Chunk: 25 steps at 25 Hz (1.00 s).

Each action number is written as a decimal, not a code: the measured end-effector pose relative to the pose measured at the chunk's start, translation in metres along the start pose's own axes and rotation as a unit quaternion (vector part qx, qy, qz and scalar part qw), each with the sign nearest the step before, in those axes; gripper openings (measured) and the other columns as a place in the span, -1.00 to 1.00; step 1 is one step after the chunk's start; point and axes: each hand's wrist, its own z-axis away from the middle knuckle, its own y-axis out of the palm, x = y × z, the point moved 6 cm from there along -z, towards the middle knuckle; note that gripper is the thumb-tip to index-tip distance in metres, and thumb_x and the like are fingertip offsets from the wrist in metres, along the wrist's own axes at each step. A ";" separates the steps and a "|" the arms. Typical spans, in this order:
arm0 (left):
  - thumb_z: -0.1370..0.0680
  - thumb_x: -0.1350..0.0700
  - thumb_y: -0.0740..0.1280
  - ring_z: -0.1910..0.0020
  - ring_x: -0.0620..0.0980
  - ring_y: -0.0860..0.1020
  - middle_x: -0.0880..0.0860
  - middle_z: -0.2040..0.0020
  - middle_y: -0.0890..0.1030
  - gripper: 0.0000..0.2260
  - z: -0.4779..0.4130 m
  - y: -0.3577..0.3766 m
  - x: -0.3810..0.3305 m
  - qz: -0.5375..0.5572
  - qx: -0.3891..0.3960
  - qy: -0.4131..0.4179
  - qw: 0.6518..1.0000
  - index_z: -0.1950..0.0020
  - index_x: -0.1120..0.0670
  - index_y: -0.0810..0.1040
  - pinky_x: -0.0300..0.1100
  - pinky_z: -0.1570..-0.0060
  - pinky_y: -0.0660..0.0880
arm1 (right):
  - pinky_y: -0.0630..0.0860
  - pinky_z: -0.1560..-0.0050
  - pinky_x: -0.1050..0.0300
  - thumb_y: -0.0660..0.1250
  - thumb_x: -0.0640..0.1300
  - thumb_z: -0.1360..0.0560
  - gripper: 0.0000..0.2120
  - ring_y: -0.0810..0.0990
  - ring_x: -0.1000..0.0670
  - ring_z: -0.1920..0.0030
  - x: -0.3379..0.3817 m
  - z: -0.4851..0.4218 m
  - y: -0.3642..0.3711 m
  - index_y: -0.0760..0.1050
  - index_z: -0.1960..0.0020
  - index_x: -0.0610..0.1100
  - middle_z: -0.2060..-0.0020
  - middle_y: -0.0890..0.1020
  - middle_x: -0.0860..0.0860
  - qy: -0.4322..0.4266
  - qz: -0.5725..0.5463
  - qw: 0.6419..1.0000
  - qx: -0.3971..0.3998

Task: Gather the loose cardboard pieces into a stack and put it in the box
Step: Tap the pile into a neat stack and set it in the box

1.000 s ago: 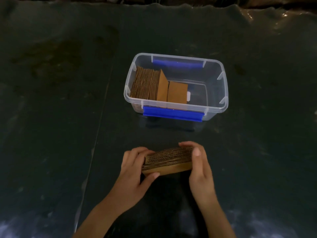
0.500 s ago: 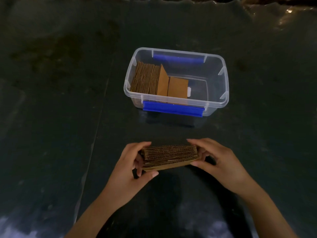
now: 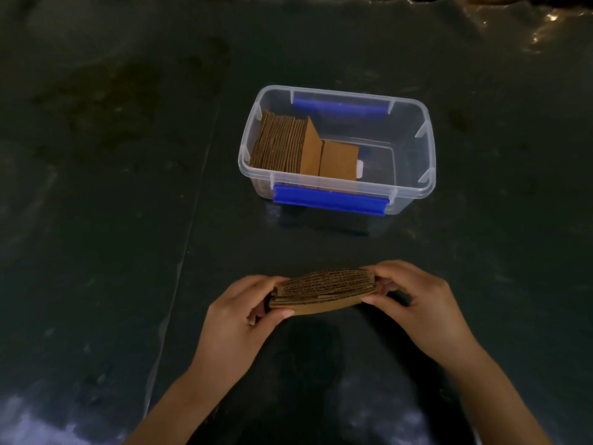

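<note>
I hold a stack of brown corrugated cardboard pieces (image 3: 324, 292) on edge between both hands, just above the dark table. My left hand (image 3: 237, 319) pinches its left end, my right hand (image 3: 417, 303) pinches its right end, and the stack bows slightly in the middle. Beyond it stands a clear plastic box (image 3: 414, 175) with blue clips. Inside the box's left half, several cardboard pieces (image 3: 282, 146) stand upright in a row, with one more piece (image 3: 338, 160) leaning beside them.
The table (image 3: 96, 220) is covered in dark, shiny sheeting with a seam running down left of my hands. Crinkled sheeting catches light at the far right corner (image 3: 542, 30). The right half of the box holds no cardboard.
My right hand has shifted from gripping over the stack's end to pinching it from the right side. The stack has turned more level and now bows under the squeeze.
</note>
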 end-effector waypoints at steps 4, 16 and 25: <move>-0.31 0.14 0.49 0.21 -0.27 0.49 -0.08 0.09 0.62 -0.65 -0.002 -0.001 0.000 -0.021 0.000 -0.012 1.000 -0.08 0.01 0.59 -0.48 0.25 0.43 | 0.55 0.12 0.34 0.50 -0.28 -0.29 -0.68 0.63 0.12 0.20 0.002 -0.003 -0.001 0.58 0.04 0.02 0.17 0.63 0.09 0.025 -0.006 1.000 0.005; -0.45 0.01 0.33 0.04 -0.07 0.51 -0.01 -0.06 0.53 -0.66 -0.173 0.001 -0.129 -0.116 -0.104 0.006 0.988 -0.19 -0.03 0.35 -0.16 0.04 0.51 | 0.50 0.04 0.35 0.48 -0.29 -0.33 -0.72 0.61 0.05 0.08 0.057 -0.226 -0.143 0.56 -0.02 -0.16 0.09 0.58 -0.04 -0.059 0.282 0.932 0.221; -0.37 0.00 0.41 0.08 0.02 0.54 0.04 0.04 0.56 -0.59 -0.196 0.089 -0.101 -0.129 0.002 -0.155 0.980 -0.10 0.05 0.30 -0.05 -0.03 0.48 | 0.50 0.19 0.08 0.30 -0.22 -0.43 -0.96 0.54 -0.06 0.21 -0.019 -0.237 -0.077 0.46 0.19 -0.13 0.19 0.55 -0.08 -0.080 0.391 0.844 0.357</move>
